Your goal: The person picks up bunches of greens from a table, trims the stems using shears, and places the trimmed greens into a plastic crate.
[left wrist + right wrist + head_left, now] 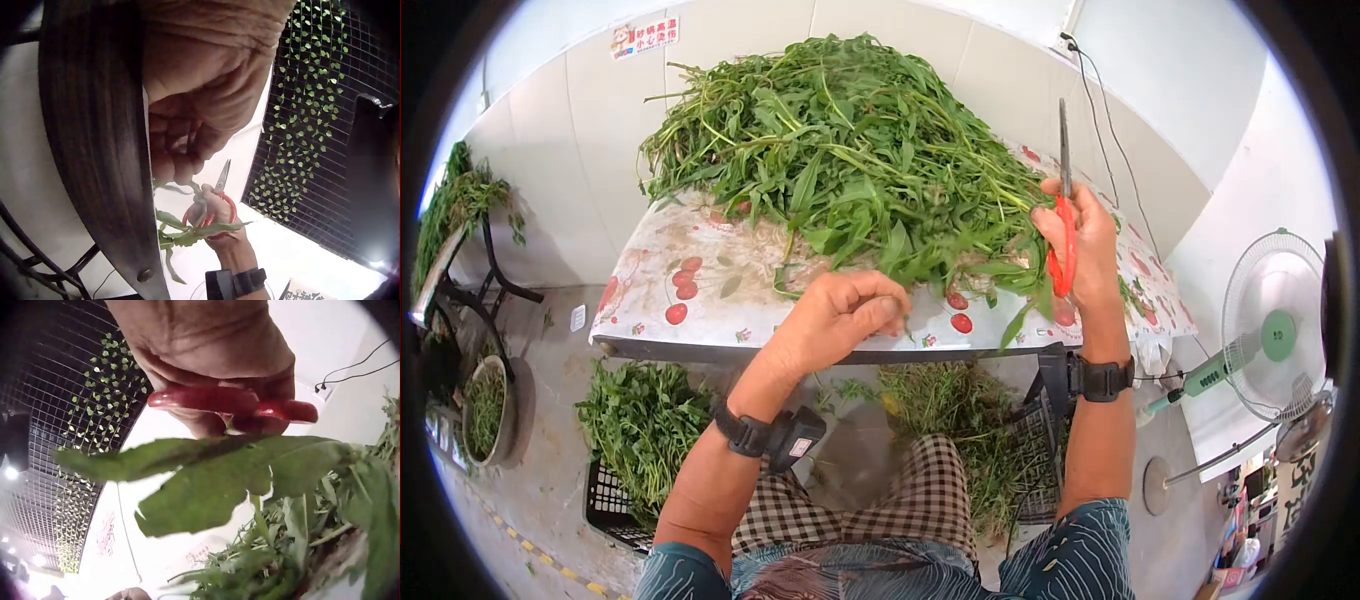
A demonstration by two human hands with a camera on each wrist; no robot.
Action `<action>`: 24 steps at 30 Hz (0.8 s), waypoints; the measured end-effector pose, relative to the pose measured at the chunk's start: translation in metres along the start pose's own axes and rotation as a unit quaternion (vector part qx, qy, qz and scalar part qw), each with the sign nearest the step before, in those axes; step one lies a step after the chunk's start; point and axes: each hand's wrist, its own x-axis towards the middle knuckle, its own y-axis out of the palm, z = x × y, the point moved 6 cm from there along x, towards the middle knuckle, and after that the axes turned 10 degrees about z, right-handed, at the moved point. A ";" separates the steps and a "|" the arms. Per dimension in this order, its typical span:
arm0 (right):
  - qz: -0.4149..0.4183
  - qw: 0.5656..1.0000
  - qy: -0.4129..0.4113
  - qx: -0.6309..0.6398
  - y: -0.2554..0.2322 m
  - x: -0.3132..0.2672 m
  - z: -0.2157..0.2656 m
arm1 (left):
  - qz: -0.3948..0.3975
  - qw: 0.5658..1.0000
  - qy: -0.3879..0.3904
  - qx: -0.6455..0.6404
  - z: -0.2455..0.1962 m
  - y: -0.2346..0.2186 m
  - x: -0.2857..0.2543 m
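Observation:
My right hand [1085,245] grips a pair of scissors [1063,232] by its red handles, the metal blades pointing up. My left hand [850,315] is at the table's front edge with its fingers curled in and the thumb over them. In the left wrist view, a leaf tip overlaps the left fingertips; I cannot tell whether they hold it. A large pile of long-leaved green stems [830,140] covers the back and middle of the table [640,290], beyond both hands. Leaves [206,481] from a sprig stand close in front of the right hand in the right wrist view.
Below the table are a black crate [605,500] filled with greens [650,430] and another heap of cut stems [950,410] beside a dark basket [1035,450]. A fan [1275,330] stands at right. At left are a basin [500,440] and a rack [490,260] bearing greens.

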 end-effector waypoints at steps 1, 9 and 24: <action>-0.023 0.999 -0.015 -0.030 -0.008 -0.002 0.002 | 0.000 1.000 -0.003 0.003 -0.001 0.000 0.000; -0.098 0.975 -0.119 0.162 -0.014 -0.049 0.067 | -0.004 1.000 0.013 -0.002 0.001 -0.002 0.001; 0.356 0.893 0.058 0.268 0.134 -0.112 -0.009 | -0.033 0.943 0.116 -0.310 -0.002 -0.020 -0.009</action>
